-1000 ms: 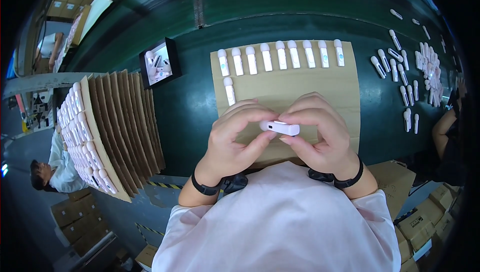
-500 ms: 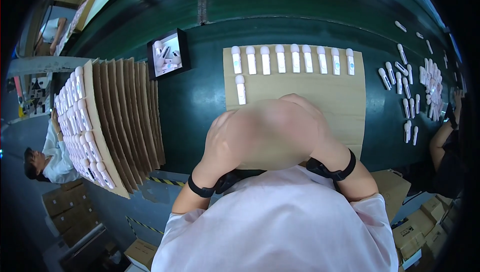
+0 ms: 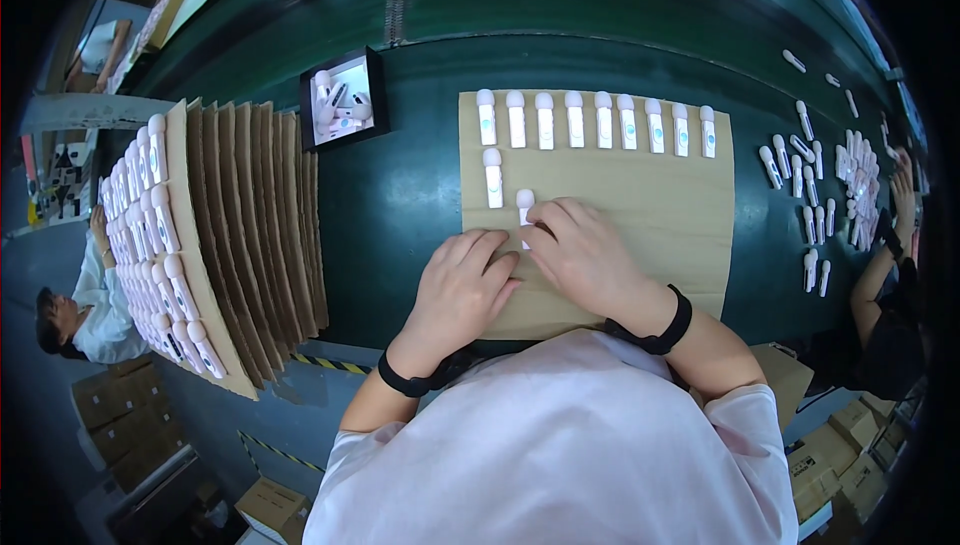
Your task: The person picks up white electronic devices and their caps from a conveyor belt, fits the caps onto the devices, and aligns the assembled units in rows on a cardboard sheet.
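Observation:
My right hand (image 3: 590, 255) pinches a small white wand massager (image 3: 525, 207) with a rounded pale-pink head, holding it upright over the brown cardboard sheet (image 3: 650, 205). Beside it, my left hand (image 3: 455, 290) hovers at the sheet's near left part, fingers loosely bent and thumb apart, nothing visible in it. Along the sheet's far edge runs a row of several like wand massagers (image 3: 574, 121), heads pointing away from me. One more wand massager (image 3: 493, 180) lies below the row's left end.
Left stands a stack of cardboard sheets (image 3: 255, 235), wand massagers on its outer sheet. A black-rimmed box (image 3: 372, 95) holds a few more. Loose wand massagers (image 3: 810, 185) and a heap (image 3: 860, 185) lie right, near another person's arm (image 3: 880, 265). Another person (image 3: 100, 315) is at left.
My hands, close together and hidden by a blur before, are now separate and lower. A wand massager now shows in my right hand's fingers. The view has shifted slightly.

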